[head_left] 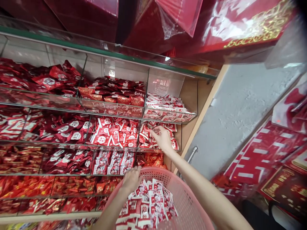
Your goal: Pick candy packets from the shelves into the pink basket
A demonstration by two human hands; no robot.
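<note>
My left hand [131, 179] is closed over the far left rim of a pink perforated plastic basket [189, 195]. Inside the basket lies a pile of small white-and-red printed packets [155, 201], some joined in strips. My right hand [162, 138] reaches into a glass-fronted shelf compartment at the right end. Its thumb and fingers are pinched together at a small red-and-white packet [145, 131] among several others there. The fingertips partly cover where they meet the packet.
Glass dividers split the shelves into compartments of red packets [64, 131]. A green-edged glass shelf [107, 54] above carries large red boxes [240, 28]. A wooden side panel [203, 102] borders a grey wall [230, 105]. Red-and-white packaged goods [259, 150] hang at right.
</note>
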